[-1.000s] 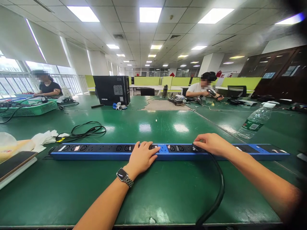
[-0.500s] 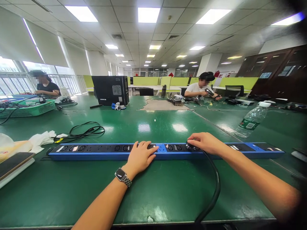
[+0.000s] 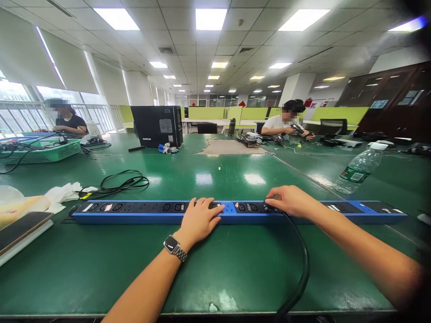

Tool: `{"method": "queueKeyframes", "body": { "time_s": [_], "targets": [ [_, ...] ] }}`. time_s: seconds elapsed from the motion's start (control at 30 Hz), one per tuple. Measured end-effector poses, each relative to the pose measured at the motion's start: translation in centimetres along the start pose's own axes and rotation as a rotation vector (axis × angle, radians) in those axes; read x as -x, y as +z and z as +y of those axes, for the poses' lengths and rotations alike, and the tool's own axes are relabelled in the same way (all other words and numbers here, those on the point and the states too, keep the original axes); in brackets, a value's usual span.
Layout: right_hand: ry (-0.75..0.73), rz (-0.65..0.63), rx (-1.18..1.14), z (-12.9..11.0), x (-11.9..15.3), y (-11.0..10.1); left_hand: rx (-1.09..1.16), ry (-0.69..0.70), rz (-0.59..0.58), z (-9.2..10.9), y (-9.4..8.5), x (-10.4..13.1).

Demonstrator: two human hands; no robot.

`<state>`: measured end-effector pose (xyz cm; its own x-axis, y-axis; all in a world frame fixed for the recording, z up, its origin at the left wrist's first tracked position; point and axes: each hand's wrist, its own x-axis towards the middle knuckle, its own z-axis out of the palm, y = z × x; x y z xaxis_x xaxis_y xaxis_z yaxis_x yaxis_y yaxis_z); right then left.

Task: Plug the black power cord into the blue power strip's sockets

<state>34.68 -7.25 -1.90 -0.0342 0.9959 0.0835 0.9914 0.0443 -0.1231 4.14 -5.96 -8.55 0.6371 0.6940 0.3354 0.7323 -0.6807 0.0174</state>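
Note:
A long blue-and-black power strip (image 3: 148, 217) lies crosswise on the green table, its rows of sockets facing up. My left hand (image 3: 201, 217) rests on its middle with fingers spread and no object in it. To the right, my right hand (image 3: 290, 200) has its fingers closed around a black plug (image 3: 268, 203) at the strip's sockets. The hand partly covers the plug, so I cannot tell how deep it sits. From the plug a thick black cable (image 3: 305, 260) curves down past the table's front edge.
A clear plastic bottle (image 3: 357, 172) stands at the right. Behind the strip lies a coiled thin cable (image 3: 124, 184). A phone (image 3: 23, 226) and crumpled tissue (image 3: 63, 197) are at the left. Farther off are a green basket (image 3: 60, 152), a black computer case (image 3: 156, 128) and two seated people.
The whole view has shifted slightly, so things appear a little farther right. Less of the plug shows under my right hand's fingers. My left hand stays in place on the strip.

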Motion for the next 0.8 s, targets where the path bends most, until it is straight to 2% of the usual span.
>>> {"method": "queueKeyframes", "body": {
  "time_s": [0.23,0.43,0.53,0.67,0.8],
  "targets": [
    [0.003,0.004,0.145,-1.9,-0.7,-0.1,-0.005,-0.011,0.000,0.1,-0.2,0.0],
    [0.080,-0.030,0.119,-1.1,-0.4,-0.2,-0.009,-0.009,-0.005,0.1,-0.3,0.0],
    [0.047,-0.030,0.124,-0.8,-0.6,-0.1,0.002,-0.007,-0.011,0.1,-0.3,0.0],
    [-0.030,-0.103,0.092,-1.0,-1.0,-0.1,0.010,-0.015,-0.014,0.1,-0.2,-0.1],
    [-0.001,-0.110,0.131,-1.6,-0.6,0.4,0.020,-0.015,0.005,0.0,0.0,-0.1]
  ]
}}
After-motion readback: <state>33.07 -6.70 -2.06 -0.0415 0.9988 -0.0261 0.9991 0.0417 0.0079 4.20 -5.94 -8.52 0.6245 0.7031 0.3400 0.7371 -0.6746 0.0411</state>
